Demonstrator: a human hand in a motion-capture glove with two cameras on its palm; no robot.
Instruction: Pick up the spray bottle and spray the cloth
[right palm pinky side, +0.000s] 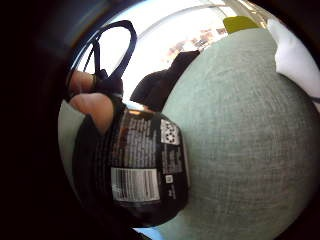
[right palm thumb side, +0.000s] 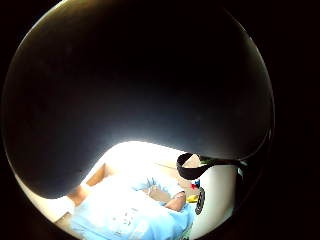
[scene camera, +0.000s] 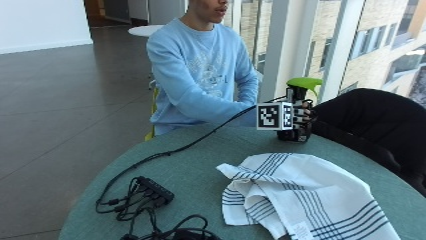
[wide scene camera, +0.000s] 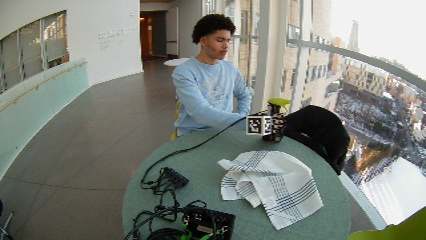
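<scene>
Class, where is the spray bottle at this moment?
In the outside view, the spray bottle stands at the table's far edge, gripped by the right hand, beyond the striped cloth and beside a black chair.

Bare table (scene camera: 200, 170) btwn hand (scene camera: 301, 122), cloth (scene camera: 299, 192)

There is one spray bottle (scene camera: 296, 107), one striped cloth (scene camera: 299, 197), one round table (scene camera: 200, 170) and one black chair (scene camera: 373, 125). One person (scene camera: 200, 75) sits there. One gloved hand (scene camera: 303, 120) is visible.
</scene>
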